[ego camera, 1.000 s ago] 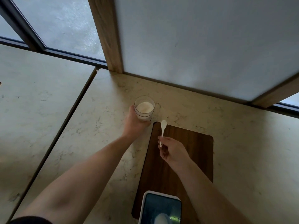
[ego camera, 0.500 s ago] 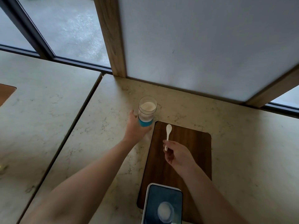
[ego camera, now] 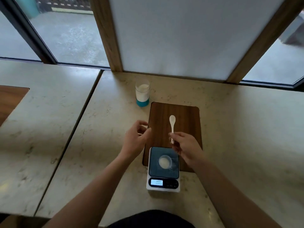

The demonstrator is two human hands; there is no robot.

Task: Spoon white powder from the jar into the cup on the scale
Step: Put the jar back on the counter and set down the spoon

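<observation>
A clear jar (ego camera: 142, 92) with a teal base holds white powder and stands alone at the back of the stone table, just off the far left corner of a dark wooden board (ego camera: 184, 116). My right hand (ego camera: 185, 145) pinches the handle of a small white spoon (ego camera: 172, 125), its bowl pointing away over the board. My left hand (ego camera: 137, 140) hovers empty with curled, parted fingers at the board's left edge. A small clear cup (ego camera: 165, 161) with white powder sits on the digital scale (ego camera: 163, 181), whose display is lit.
A wall panel with wooden posts (ego camera: 107, 38) rises right behind the jar, with windows on both sides. A seam (ego camera: 79, 116) separates this table from another on the left, where a second wooden board (ego camera: 9, 99) lies.
My left hand let go of the jar and pulled back toward me. The view tilted down, bringing the whole scale and cup into sight. The right hand still holds the spoon.
</observation>
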